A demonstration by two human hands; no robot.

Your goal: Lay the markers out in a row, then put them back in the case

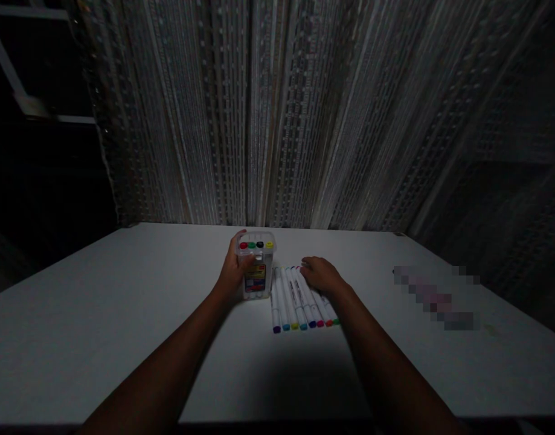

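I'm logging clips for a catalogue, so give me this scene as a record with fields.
Left hand: gripping the clear container, roughly upright
Container contents: markers, with red, green, black and yellow ends showing
Right hand: at far ends of the loose markers, grip unclear
Loose markers: white barrels, side by side, coloured ends toward the person
Surface: white table
Background: patterned curtain

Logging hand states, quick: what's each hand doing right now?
Left hand: closed around the clear plastic marker case, holding it.
Right hand: at the far ends of the white markers; whether it grips one cannot be told.
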